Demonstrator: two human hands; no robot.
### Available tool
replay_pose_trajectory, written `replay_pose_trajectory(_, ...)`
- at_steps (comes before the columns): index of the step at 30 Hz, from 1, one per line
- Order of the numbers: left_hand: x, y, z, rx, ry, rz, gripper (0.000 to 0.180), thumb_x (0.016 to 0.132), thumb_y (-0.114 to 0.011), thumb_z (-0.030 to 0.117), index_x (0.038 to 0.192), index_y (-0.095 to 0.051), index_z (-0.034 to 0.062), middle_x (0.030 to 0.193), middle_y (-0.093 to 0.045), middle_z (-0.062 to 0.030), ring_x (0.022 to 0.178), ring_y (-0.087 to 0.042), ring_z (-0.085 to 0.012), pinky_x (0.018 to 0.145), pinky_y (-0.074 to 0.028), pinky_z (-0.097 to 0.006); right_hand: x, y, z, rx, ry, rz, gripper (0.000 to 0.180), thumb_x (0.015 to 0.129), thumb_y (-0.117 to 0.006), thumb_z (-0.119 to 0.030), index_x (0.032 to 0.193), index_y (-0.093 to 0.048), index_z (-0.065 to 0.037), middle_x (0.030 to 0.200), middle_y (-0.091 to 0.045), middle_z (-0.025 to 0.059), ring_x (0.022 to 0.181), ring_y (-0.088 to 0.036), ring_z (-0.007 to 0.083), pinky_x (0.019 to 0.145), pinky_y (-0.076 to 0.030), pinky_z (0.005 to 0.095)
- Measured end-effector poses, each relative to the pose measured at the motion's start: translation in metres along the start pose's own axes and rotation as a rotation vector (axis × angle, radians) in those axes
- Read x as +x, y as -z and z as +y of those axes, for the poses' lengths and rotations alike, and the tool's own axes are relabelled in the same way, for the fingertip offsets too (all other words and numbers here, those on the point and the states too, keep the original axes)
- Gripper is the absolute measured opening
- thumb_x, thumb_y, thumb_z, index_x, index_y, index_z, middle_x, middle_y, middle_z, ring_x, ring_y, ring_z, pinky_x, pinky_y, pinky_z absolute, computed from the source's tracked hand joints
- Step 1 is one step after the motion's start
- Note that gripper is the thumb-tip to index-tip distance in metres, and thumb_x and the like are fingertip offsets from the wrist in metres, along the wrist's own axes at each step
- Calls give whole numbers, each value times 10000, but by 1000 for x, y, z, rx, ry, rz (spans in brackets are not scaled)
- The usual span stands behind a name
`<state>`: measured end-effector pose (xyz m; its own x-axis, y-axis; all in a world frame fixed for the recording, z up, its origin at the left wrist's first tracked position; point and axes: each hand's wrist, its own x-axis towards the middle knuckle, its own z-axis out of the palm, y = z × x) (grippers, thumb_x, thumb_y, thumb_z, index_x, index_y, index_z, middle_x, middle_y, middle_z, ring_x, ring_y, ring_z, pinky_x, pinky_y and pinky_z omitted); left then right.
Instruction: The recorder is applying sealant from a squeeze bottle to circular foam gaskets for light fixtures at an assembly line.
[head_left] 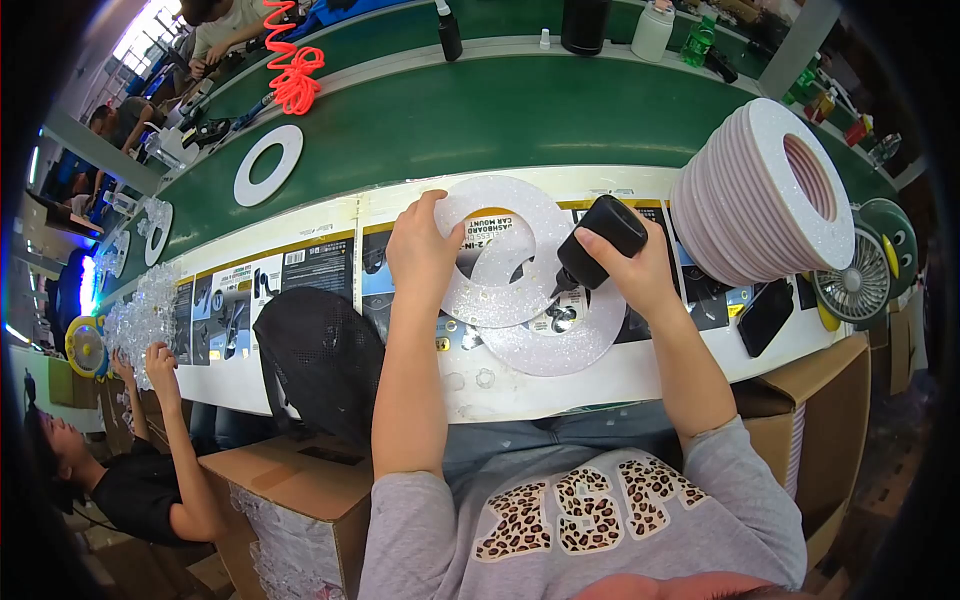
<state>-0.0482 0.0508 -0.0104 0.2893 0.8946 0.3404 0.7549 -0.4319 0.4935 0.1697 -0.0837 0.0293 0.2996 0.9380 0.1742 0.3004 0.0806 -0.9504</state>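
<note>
My left hand (424, 252) grips the left edge of a glittery white ring (496, 300), its fingers curled at the rim. This ring overlaps a second white glittery ring (580, 345) lying lower and to the right. In my right hand (642, 268) is a black squeeze bottle (612, 230), tilted with its narrow nozzle down and left. The nozzle tip is close to the rings where they overlap; whether it touches is too small to tell. To the right, a tall stack of similar rings (735, 205) leans on its side.
Printed packaging sheets (222, 312) cover the white work strip. A black phone (766, 318) and a small green fan (852, 285) sit at the right. A black mesh cap (318, 345) lies left of me. Another ring (268, 165) rests on the green belt (400, 120). A co-worker (130, 470) handles clear parts.
</note>
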Motion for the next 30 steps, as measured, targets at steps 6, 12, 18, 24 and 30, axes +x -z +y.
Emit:
replay_pose_trajectory(6,-3,-1,0,0,0,-3,444,750,-773,161,1153,-597,107,1025,-667,-109,997,-633,-298,829,-517,-403,-3,0,1,20,3,12,306,834,-735,-237,979,-656,20,821,-684,85,742,-638,146,695,-506,289)
replay_pose_trajectory(12,-2,1,1,3,15,-14,445,753,-770,161,1158,-596,103,1038,-669,-110,1005,-631,-298,841,-515,-402,2,3,2,90,-38,34,233,847,-730,-216,913,-644,-9,788,-666,48,713,-626,109,676,-499,259)
replay_pose_trajectory(18,-3,-1,-2,-8,10,-8,452,748,-769,163,1160,-596,93,1042,-667,-116,1005,-630,-309,837,-515,-409,12,8,10,223,-181,154,292,823,-742,-297,930,-654,-40,795,-655,29,691,-626,85,594,-478,206)
replay_pose_trajectory(24,-3,2,2,-19,49,-69,450,775,-756,207,1174,-601,69,1093,-667,-147,1036,-629,-330,859,-506,-404,28,9,27,446,-287,319,284,820,-733,-340,934,-611,-110,723,-592,-15,528,-507,38,431,-339,186)
replay_pose_trajectory(30,2,2,-3,-107,127,-66,383,898,-635,321,1161,-630,43,1091,-686,-174,1011,-653,-337,868,-496,-383,43,25,58,927,-407,253,250,861,-710,-321,853,-566,-118,682,-587,-7,438,-440,63,382,-314,190)
